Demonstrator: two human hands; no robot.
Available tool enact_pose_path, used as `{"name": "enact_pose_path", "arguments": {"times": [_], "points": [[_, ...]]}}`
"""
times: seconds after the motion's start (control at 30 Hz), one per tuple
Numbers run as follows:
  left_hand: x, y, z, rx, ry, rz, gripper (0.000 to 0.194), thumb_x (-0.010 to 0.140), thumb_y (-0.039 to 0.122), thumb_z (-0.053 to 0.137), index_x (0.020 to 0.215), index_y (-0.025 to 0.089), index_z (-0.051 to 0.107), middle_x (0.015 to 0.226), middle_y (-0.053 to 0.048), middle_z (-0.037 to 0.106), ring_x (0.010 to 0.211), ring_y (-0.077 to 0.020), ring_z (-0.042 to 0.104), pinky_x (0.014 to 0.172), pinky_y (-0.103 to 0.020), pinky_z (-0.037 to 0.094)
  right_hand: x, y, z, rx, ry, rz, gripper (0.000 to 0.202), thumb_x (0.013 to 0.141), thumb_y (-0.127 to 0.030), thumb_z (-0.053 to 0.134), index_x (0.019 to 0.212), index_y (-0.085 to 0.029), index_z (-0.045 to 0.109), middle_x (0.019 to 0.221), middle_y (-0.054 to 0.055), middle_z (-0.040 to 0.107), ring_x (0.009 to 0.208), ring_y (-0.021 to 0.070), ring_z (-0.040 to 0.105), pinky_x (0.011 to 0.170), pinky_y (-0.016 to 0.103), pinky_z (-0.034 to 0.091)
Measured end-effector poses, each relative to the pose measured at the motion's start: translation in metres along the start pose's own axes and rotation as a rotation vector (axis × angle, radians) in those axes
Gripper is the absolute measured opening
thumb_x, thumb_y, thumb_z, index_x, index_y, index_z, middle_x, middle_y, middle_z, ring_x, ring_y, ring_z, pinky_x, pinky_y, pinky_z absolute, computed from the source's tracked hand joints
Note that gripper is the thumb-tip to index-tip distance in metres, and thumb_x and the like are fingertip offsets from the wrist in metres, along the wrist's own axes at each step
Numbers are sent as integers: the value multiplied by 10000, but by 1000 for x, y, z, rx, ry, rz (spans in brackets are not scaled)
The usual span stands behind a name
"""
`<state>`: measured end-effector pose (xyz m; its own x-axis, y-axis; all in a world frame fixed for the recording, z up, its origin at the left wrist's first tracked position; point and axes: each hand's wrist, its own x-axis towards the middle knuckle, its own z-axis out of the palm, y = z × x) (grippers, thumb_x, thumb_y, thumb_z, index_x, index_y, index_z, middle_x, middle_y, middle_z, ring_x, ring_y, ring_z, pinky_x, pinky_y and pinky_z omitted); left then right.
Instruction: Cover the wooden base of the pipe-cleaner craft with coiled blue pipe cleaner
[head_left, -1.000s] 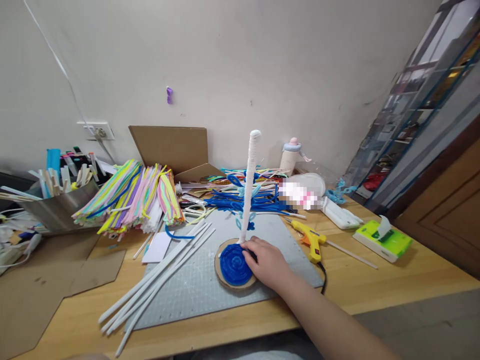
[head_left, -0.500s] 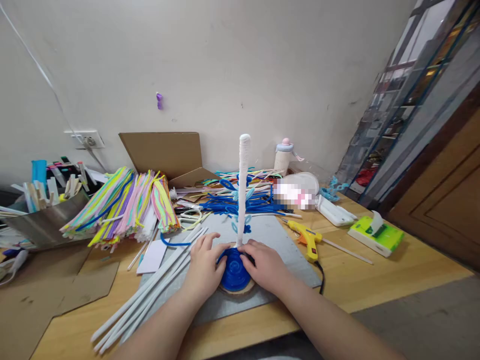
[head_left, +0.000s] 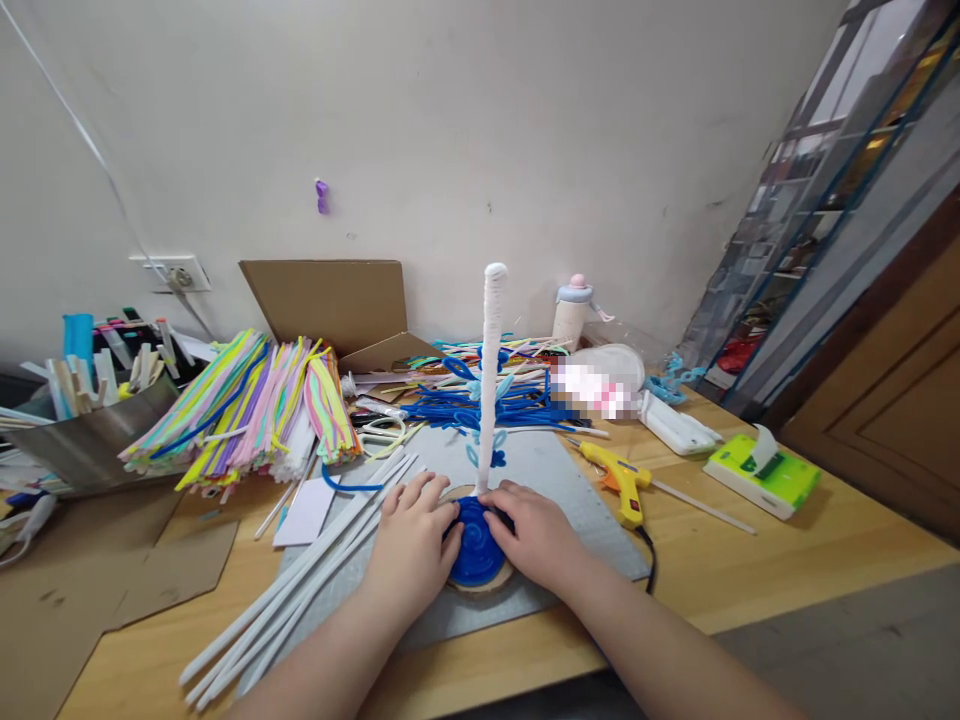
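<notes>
A coiled blue disc lies on a round wooden base at the mat's middle. Behind the disc a white wrapped post stands upright, with blue and light-blue loops showing beside it. My left hand rests against the left side of the disc and base, fingers bent and apart. On the right, my right hand touches the disc's edge near the foot of the post, its fingers close together; what lies under its fingertips is partly hidden.
White rods lie left on the grey mat. A yellow glue gun and green tissue pack are at right. Colourful pipe cleaners and blue stems lie behind, near cardboard and a bottle.
The view has shifted slightly. My left hand's fingers have drawn a little closer together, and its thumb has shifted slightly at the disc's edge. My right hand stays by the post's foot.
</notes>
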<state>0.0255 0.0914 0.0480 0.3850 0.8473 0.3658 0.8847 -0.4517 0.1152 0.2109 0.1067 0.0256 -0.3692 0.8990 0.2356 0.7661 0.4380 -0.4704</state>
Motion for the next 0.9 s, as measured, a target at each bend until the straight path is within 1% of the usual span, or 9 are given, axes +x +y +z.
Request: {"name": "enact_pose_path", "arguments": {"times": [0.23, 0.37, 0.47, 0.57, 0.63, 0.7, 0.77, 0.83, 0.9], "points": [[-2, 7, 1, 62, -14, 62, 154, 852, 205, 512, 910, 220, 654, 1193, -46, 605, 1222, -270, 439, 998, -479, 296, 0, 0, -1, 10, 6, 2, 256, 896, -267, 444, 1073, -234, 626, 991, 40, 635, 942, 173, 577, 835, 268, 408], [-3, 5, 2, -18, 27, 32, 154, 834, 204, 531, 932, 222, 648, 1124, -46, 620, 1160, -254, 476, 993, -479, 304, 0, 0, 0, 6, 6, -1, 253, 893, -266, 448, 1067, -235, 628, 981, 36, 635, 935, 173, 580, 833, 270, 413], [0, 3, 6, -114, 46, 19, 234, 835, 175, 522, 1033, 237, 629, 1060, -35, 624, 1072, -226, 508, 954, -448, 358, -1, -2, 0, -4, 8, 6, 258, 893, -270, 444, 1073, -236, 626, 990, 39, 636, 944, 179, 580, 833, 274, 414], [3, 1, 13, -181, -17, 121, 366, 852, 113, 468, 1187, 228, 561, 1113, -42, 599, 1065, -204, 497, 935, -387, 406, -1, -3, -2, -4, 5, 3, 273, 893, -273, 441, 1101, -238, 614, 1012, 49, 637, 973, 189, 576, 853, 285, 407], [4, 2, 16, -182, -63, 146, 381, 864, 99, 443, 1213, 209, 548, 1132, -54, 586, 1060, -204, 495, 931, -373, 423, -2, -2, -4, 30, -4, 10, 277, 887, -284, 452, 1117, -243, 601, 1044, 50, 637, 989, 191, 577, 860, 285, 404], [3, 3, 19, -156, -82, 138, 372, 871, 106, 437, 1213, 199, 551, 1147, -63, 578, 1066, -220, 491, 927, -390, 430, -2, 1, -6, 88, -13, 71, 295, 869, -291, 481, 1145, -243, 571, 1021, 44, 649, 938, 184, 598, 812, 274, 417], [2, 3, 19, -135, -87, 139, 369, 878, 120, 435, 1219, 201, 548, 1160, -64, 575, 1070, -231, 490, 919, -405, 435, -2, 5, -9, 140, -31, 155, 300, 846, -285, 507, 1139, -240, 555, 918, 28, 665, 828, 173, 616, 719, 256, 425], [2, 4, 18, -131, -88, 132, 368, 882, 126, 431, 1223, 201, 546, 1153, -63, 579, 1063, -232, 494, 913, -407, 439, -2, 8, -11, 175, -55, 195, 246, 836, -275, 513, 1070, -241, 577, 821, 12, 663, 746, 165, 612, 654, 244, 413], [2, 4, 18, -136, -95, 112, 365, 876, 120, 435, 1213, 194, 555, 1125, -65, 588, 1044, -227, 502, 906, -398, 446, -3, 8, -12, 199, -62, 190, 193, 835, -266, 506, 998, -234, 604, 792, 13, 664, 723, 163, 608, 635, 240, 409]]}}
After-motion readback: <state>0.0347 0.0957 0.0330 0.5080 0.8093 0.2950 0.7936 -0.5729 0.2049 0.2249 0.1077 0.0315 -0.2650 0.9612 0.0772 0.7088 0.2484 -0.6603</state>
